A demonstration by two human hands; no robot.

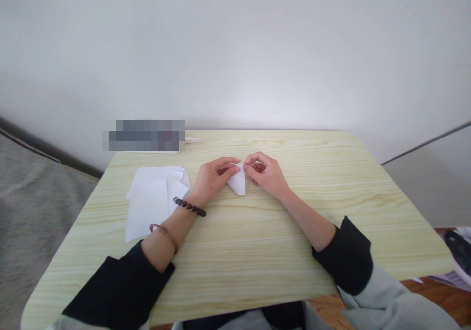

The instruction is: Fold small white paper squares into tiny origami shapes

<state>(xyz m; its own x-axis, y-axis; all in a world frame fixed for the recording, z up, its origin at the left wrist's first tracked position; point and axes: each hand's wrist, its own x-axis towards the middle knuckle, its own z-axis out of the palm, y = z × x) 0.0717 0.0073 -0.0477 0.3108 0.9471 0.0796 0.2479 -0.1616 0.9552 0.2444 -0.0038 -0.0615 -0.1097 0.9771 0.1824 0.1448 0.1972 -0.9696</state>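
A small folded piece of white paper (240, 185) is held between both hands over the middle of the table. My left hand (217, 175) pinches its upper left part between thumb and fingers. At the paper's upper right corner, the curled fingertips of my right hand (265, 174) are closed on its edge. The paper tapers to a slanted lower side, and its top is partly covered by the fingers. Dark beads and a thin brown band circle my left wrist.
Several loose white paper sheets (147, 205) overlap on the left of the wood-grain table (243, 261), partly behind my left forearm. A blurred-out object (147, 137) stands at the back left, with a white cable beside it. A pale wall (257, 50) rises behind the table.
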